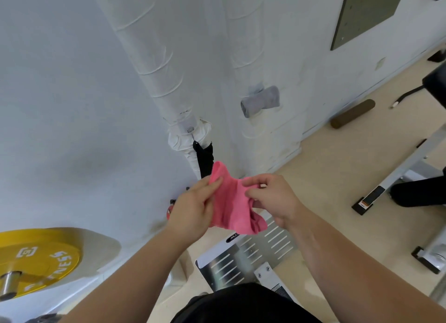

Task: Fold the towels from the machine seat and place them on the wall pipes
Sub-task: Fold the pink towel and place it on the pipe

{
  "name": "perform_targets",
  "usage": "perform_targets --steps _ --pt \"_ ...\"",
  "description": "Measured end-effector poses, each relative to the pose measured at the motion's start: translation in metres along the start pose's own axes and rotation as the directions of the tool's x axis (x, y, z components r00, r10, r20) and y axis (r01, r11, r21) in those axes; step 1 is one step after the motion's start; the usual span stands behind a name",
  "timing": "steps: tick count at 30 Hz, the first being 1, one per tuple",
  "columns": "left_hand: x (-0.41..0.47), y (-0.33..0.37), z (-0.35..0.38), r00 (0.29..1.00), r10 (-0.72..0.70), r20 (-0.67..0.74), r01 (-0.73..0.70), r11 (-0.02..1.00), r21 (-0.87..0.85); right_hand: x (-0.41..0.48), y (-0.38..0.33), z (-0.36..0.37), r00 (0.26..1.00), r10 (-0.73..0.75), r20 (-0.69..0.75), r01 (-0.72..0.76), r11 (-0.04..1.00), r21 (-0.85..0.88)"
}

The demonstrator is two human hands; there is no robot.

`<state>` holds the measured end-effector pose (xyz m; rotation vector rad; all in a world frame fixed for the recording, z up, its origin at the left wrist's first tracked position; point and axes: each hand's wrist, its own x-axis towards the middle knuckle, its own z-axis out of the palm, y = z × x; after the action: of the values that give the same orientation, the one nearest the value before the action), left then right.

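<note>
— Pink terry-cloth towel, held up in mid-air in front of the person: who has it?
— Both bare hands. Left hand grips the left edge, its fingers and thumb pinched on the cloth; right hand holds the right edge, its fingers curled round a fold.
— How does the cloth lie?
— Bunched and sagging between the two hands. One corner stands up above the left hand, and the lower end hangs crumpled under the right wrist.
— What is behind it?
— White painted wall carrying two taped white pipes. A rolled grey towel sits on the right-hand pipe, above and to the right of the pink one and well apart from it. A black strap hangs from the joint of the left-hand pipe, just behind the raised pink corner.
— And below?
— Slotted silver metal plate of a gym machine lies under the hands, on the beige floor. Round yellow weight plate sits at lower left, near the wall. Brown cylindrical roller lies on the floor by the wall at right
</note>
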<state>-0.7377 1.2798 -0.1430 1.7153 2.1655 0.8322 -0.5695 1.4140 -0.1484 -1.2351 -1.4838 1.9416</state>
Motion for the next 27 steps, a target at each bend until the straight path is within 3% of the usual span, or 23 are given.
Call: perform_targets --steps 3,6,11,16,18,20,22,23,27 --pt "-0.001 0.017 0.01 0.999 0.048 -0.005 -0.048 0.995 -0.093 -0.008 -0.01 0.016 0.999 -0.021 0.036 0.016 0.992 0.122" --pt "-0.004 0.028 0.014 0.998 0.002 -0.056 -0.011 0.989 -0.149 -0.011 -0.014 0.025 0.999 -0.033 0.01 0.03 0.98 0.196" --pt "-0.001 0.04 0.013 0.989 -0.05 -0.138 0.039 0.996 -0.081 -0.017 -0.019 0.031 0.997 -0.063 -0.042 0.07 0.973 0.218" --pt "0.004 0.045 0.008 0.964 -0.133 -0.231 0.1 0.984 -0.149 -0.016 -0.02 0.031 0.988 -0.149 0.029 0.139 0.963 0.231" --pt "0.007 0.043 0.006 0.948 -0.218 -0.231 0.159 0.955 -0.25 -0.017 -0.02 0.028 0.971 -0.231 0.063 0.217 0.96 0.174" --pt "0.009 0.046 -0.001 0.935 -0.32 -0.15 0.226 0.867 -0.444 -0.016 -0.019 0.021 0.908 -0.413 0.068 0.418 0.904 -0.095" --pt "0.014 0.051 -0.012 0.924 -0.382 -0.035 0.264 0.7 -0.664 -0.01 -0.019 0.011 0.821 -0.557 0.127 0.555 0.726 -0.405" --pt "0.016 0.051 -0.018 0.926 -0.376 0.018 0.269 0.628 -0.731 -0.007 -0.021 0.005 0.809 -0.556 0.192 0.577 0.687 -0.441" --pt "0.025 0.038 -0.04 0.919 -0.291 0.267 0.379 0.458 -0.804 -0.011 -0.042 -0.01 0.824 -0.37 0.429 0.492 0.843 -0.217"
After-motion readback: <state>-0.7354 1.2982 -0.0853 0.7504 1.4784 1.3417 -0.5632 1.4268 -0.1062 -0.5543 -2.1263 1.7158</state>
